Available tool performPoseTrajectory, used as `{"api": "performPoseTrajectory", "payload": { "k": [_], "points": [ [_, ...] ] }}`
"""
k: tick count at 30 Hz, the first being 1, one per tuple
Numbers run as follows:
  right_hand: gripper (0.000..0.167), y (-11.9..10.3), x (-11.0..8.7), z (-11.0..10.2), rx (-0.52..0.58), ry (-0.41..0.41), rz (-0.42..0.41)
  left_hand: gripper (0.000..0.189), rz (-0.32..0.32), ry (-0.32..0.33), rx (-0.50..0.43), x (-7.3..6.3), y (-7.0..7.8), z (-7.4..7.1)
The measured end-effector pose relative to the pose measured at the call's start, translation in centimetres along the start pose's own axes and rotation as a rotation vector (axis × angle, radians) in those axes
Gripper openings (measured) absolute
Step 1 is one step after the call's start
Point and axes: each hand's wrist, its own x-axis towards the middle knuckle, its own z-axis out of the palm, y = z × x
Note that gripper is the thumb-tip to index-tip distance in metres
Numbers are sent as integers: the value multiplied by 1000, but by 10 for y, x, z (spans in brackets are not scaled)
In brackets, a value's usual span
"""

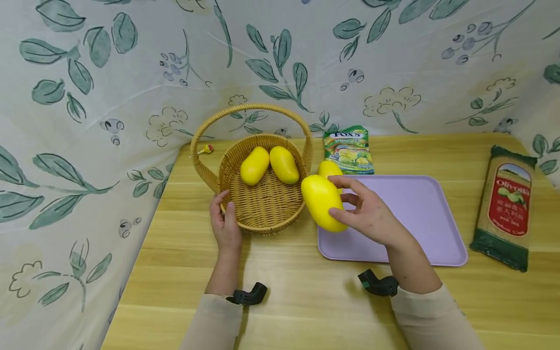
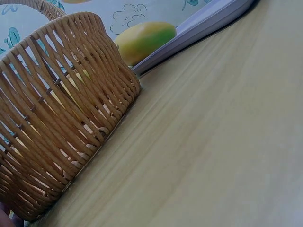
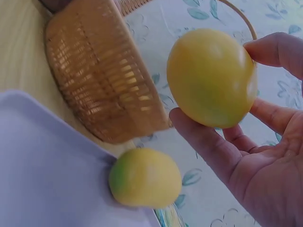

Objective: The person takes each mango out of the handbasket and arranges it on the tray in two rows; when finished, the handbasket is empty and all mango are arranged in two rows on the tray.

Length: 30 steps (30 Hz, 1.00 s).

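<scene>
Whole backdrop is a white cloth with green leaves and flowers (image 1: 144,63), and in front of it there's a light wood-grain table (image 1: 302,306). The right hand (image 1: 372,214) has a yellow mango (image 1: 323,204) pinched between thumb and fingers, up in the air by the basket's right side and over the near-left part of a lilac tray (image 1: 411,218). From the right wrist you can see a greenish patch on it, and it's clear of both basket and tray.

The left hand (image 1: 227,231) grips the wicker basket (image 1: 268,209) at its near-left rim, thumb over the edge. Inside, toward the back, two more mangoes (image 1: 255,166) lie side by side. One other mango (image 1: 329,168) sits at the tray's far-left corner, partly hidden behind the held one in the head view.

Around that: a green FOX'S bag (image 1: 349,150) behind the tray, an Olivoila pack (image 1: 505,209) off to the right, and a little lollipop-looking thing (image 1: 205,149) left of the basket.
</scene>
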Motion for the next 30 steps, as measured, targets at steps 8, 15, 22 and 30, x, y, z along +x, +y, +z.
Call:
{"api": "performPoseTrajectory", "payload": {
  "k": [8, 15, 22, 30],
  "points": [
    [64, 7, -3, -26, -27, 143, 51, 37, -6, -2, 2, -1, -1, -1],
    [67, 29, 0, -50, -67, 319, 146, 36, -16, 1, 10, 0, 0, -1],
    [68, 53, 2, -70, 37, 421, 267, 37, -15, -1, 4, 0, -1, 0],
    [68, 68, 6, -77, 123, 484, 388, 37, -25, -1, 9, 0, -2, 0]
  ]
}}
